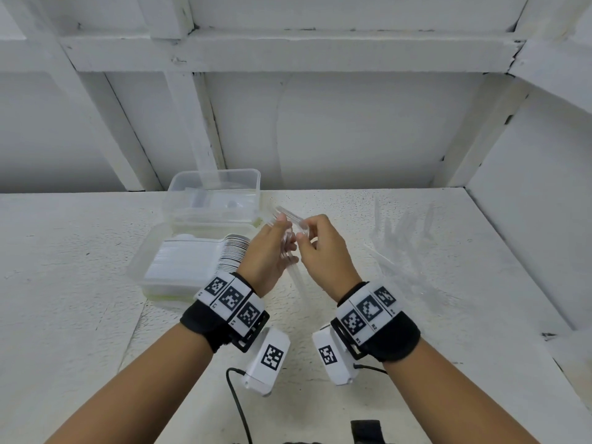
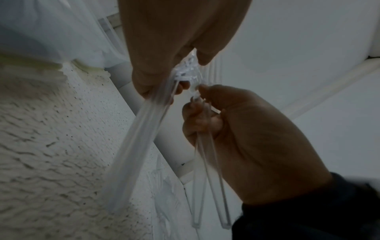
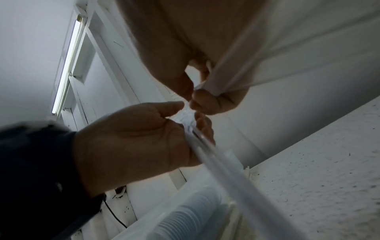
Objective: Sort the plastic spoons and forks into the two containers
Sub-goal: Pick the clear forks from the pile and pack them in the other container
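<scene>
We see both hands raised above the white worktop (image 1: 80, 251), just to the right of the near container (image 1: 150, 277), which is packed with a row of stacked clear spoons (image 1: 234, 254). The left hand (image 1: 269, 254) curls its fingers round a bundle of clear utensils (image 1: 288, 248), whose handles slope down toward the wrist. The right hand (image 1: 323, 248) meets it fingertip to fingertip and pinches two clear utensils (image 2: 207, 170) by their heads; in the left wrist view their handles hang down past the right palm. We cannot tell whether the held pieces are spoons or forks. Beyond the near container, touching its far edge, stands the far container (image 1: 214, 193), with only a few clear pieces inside. Well to the right of the near container, past both hands, a loose pile of clear cutlery (image 1: 403, 238) lies on the worktop.
</scene>
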`<state>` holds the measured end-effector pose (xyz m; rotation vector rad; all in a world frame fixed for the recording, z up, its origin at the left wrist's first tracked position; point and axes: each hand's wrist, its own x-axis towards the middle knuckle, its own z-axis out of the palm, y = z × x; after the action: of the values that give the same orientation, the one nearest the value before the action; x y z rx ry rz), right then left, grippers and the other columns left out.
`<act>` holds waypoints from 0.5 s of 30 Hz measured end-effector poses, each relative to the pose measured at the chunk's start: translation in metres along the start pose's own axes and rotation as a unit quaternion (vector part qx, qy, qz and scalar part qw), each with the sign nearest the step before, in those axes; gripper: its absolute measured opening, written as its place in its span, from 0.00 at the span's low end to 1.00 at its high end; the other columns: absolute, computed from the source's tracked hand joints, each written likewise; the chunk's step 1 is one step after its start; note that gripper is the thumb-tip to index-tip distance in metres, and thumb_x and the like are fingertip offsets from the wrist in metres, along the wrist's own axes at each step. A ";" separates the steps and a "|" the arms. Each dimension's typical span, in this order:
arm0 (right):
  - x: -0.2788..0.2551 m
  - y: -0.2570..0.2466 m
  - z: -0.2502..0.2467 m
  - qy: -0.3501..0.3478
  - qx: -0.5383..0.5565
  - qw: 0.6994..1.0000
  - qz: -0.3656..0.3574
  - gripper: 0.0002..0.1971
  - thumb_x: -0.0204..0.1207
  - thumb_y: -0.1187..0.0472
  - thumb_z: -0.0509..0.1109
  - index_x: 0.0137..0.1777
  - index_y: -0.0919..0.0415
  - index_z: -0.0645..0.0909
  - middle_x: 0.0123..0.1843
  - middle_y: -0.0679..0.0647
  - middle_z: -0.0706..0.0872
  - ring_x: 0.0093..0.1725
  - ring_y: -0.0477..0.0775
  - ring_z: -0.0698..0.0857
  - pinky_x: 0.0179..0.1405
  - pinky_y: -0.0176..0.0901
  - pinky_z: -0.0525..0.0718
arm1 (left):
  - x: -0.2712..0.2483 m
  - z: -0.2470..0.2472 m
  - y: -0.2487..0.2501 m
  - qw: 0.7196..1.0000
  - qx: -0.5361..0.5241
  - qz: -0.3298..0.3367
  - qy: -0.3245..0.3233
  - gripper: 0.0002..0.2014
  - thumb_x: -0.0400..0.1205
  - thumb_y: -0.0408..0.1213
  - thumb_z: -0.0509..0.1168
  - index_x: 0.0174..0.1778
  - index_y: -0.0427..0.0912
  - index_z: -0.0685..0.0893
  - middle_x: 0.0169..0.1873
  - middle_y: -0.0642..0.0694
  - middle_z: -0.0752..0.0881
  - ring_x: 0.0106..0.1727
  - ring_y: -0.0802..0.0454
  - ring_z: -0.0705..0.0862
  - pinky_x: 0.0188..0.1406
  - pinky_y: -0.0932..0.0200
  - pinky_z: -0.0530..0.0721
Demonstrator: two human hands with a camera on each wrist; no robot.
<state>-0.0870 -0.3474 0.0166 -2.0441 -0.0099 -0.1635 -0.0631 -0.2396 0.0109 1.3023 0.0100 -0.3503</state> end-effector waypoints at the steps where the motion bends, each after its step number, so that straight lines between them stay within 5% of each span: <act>1: 0.000 0.000 0.002 0.012 0.002 1.000 -0.002 0.03 0.81 0.63 0.61 0.52 0.56 0.72 0.50 0.52 0.79 0.48 0.51 0.80 0.44 0.36 0.80 | 0.000 0.000 0.000 1.000 -0.004 0.005 -0.010 0.18 0.87 0.48 0.50 0.52 0.37 0.78 0.43 0.40 0.81 0.43 0.51 0.80 0.42 0.59 0.80; 3: 0.000 0.001 0.005 0.036 -0.001 0.999 -0.012 0.03 0.80 0.63 0.63 0.52 0.60 0.77 0.49 0.54 0.82 0.49 0.53 0.83 0.49 0.44 0.83 | -0.001 0.000 0.000 0.999 -0.027 0.007 -0.020 0.21 0.88 0.46 0.48 0.57 0.33 0.78 0.45 0.41 0.85 0.44 0.53 0.86 0.39 0.61 0.84; 6: 0.000 0.003 0.008 0.051 -0.048 0.997 -0.038 0.07 0.80 0.62 0.64 0.53 0.63 0.80 0.48 0.55 0.84 0.47 0.52 0.82 0.47 0.42 0.81 | -0.001 -0.001 0.000 0.997 -0.064 0.003 -0.030 0.23 0.88 0.45 0.46 0.63 0.29 0.75 0.49 0.38 0.85 0.46 0.51 0.87 0.41 0.60 0.86; 11: 0.001 0.007 0.013 0.038 -0.127 0.988 -0.073 0.12 0.83 0.58 0.59 0.52 0.65 0.81 0.45 0.55 0.83 0.44 0.53 0.79 0.42 0.41 0.75 | -0.001 -0.004 -0.002 0.997 -0.068 -0.008 -0.031 0.22 0.88 0.47 0.47 0.52 0.33 0.80 0.44 0.40 0.86 0.44 0.51 0.87 0.40 0.60 0.87; 15: 0.002 0.010 0.014 -0.009 -0.157 0.984 -0.083 0.16 0.84 0.63 0.54 0.65 0.65 0.78 0.54 0.60 0.80 0.53 0.55 0.78 0.48 0.37 0.71 | 0.001 -0.005 -0.004 0.997 -0.076 -0.019 -0.010 0.18 0.86 0.47 0.54 0.56 0.34 0.77 0.49 0.37 0.84 0.47 0.47 0.85 0.42 0.58 0.88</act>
<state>-0.0822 -0.3399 0.0021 -2.3595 -0.1770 -0.2647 -0.0620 -0.2362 0.0055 1.1489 0.0439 -0.3882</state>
